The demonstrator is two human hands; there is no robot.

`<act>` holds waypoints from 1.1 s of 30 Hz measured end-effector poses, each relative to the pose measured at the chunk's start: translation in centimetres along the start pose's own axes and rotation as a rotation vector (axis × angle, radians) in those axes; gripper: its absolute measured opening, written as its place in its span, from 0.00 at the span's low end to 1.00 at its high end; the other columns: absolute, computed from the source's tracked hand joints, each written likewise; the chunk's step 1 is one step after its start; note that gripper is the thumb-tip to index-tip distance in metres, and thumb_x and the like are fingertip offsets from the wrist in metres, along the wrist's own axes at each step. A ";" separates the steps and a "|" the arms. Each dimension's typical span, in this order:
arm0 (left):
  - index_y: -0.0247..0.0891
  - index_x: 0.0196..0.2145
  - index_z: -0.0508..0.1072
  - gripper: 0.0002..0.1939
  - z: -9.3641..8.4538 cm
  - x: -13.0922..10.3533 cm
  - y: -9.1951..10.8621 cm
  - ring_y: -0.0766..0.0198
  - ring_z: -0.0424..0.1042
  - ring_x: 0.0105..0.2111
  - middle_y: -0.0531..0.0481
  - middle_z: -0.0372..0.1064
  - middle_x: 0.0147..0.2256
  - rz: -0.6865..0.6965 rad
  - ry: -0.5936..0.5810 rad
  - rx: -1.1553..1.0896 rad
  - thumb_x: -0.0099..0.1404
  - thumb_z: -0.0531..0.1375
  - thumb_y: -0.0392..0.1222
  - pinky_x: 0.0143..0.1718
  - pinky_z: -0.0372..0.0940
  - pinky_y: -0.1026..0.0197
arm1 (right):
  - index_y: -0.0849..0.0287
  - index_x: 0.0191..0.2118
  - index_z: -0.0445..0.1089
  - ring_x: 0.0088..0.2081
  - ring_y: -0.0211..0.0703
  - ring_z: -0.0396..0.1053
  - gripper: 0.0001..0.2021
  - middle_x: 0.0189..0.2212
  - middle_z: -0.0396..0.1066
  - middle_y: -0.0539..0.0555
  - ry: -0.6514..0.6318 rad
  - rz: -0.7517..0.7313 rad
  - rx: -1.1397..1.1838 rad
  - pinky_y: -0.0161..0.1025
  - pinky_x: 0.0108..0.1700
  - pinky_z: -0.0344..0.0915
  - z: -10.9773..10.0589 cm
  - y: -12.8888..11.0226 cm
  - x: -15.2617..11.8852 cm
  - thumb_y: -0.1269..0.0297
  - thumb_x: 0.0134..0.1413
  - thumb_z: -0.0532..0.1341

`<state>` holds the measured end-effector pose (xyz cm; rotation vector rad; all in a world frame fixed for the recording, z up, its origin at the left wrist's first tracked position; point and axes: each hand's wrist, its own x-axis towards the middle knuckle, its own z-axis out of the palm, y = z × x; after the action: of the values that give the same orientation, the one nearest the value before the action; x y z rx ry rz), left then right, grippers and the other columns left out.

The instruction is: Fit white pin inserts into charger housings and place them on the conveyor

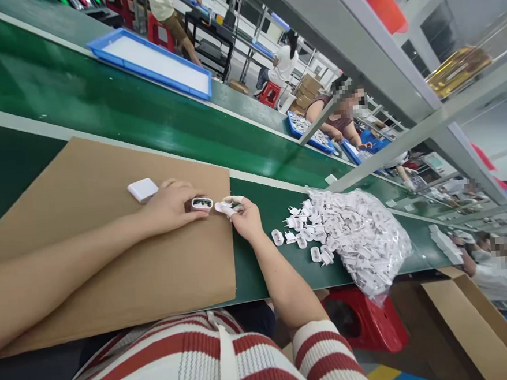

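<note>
My left hand (173, 206) is closed around a charger housing (201, 199), its open oval end facing right with parts of a circuit board showing inside. Just to the right, my right hand (247, 218) pinches a small white plastic plug cap (225, 208), a short gap away from the housing. Beyond my left wrist a white charger block (143, 190) lies on a cardboard sheet (189, 269). Loose white plug caps (301, 240) are scattered right of my right hand, by the mouth of a clear plastic bag (365, 234) full of them.
A green conveyor belt (144, 116) runs past the bench, with a blue tray (153, 64) on its far side. Grey shelf posts (389, 140) stand at right. Several co-workers sit across and along the line. An open cardboard box (466, 320) and red stool (367, 321) stand lower right.
</note>
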<state>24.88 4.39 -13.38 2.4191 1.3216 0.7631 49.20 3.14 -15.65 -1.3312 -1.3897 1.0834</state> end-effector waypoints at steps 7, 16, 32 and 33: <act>0.42 0.44 0.81 0.22 1.8 -0.1 -0.9 0.49 0.75 0.52 0.44 0.80 0.47 0.145 0.079 0.022 0.73 0.59 0.62 0.63 0.58 0.43 | 0.56 0.46 0.78 0.36 0.38 0.73 0.14 0.43 0.78 0.54 -0.023 -0.195 -0.217 0.40 0.46 0.74 -0.5 1.4 -0.3 0.59 0.53 0.71; 0.48 0.51 0.82 0.18 2.3 -0.4 -0.4 0.50 0.74 0.57 0.46 0.81 0.48 0.218 0.107 0.081 0.77 0.57 0.58 0.74 0.43 0.39 | 0.56 0.48 0.78 0.48 0.47 0.80 0.17 0.47 0.83 0.56 0.112 -0.157 -0.060 0.46 0.57 0.76 -0.5 0.9 -0.6 0.54 0.58 0.72; 0.35 0.68 0.70 0.45 2.7 -0.3 0.3 0.49 0.75 0.53 0.40 0.80 0.49 0.070 0.128 0.009 0.73 0.53 0.76 0.73 0.46 0.40 | 0.56 0.56 0.76 0.56 0.53 0.74 0.19 0.48 0.80 0.60 -0.188 -0.543 -0.806 0.49 0.61 0.69 1.1 -2.0 -1.6 0.76 0.66 0.55; 0.34 0.68 0.70 0.45 2.7 -0.3 0.3 0.49 0.75 0.53 0.40 0.80 0.49 0.071 0.140 0.017 0.72 0.54 0.76 0.73 0.46 0.40 | 0.57 0.55 0.76 0.55 0.54 0.74 0.20 0.47 0.80 0.60 -0.197 -0.549 -0.848 0.49 0.60 0.69 1.1 -2.2 -1.6 0.77 0.64 0.55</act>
<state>26.47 4.01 -15.58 2.4778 1.3024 0.9594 47.65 1.49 -13.79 -1.2681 -2.3335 0.2355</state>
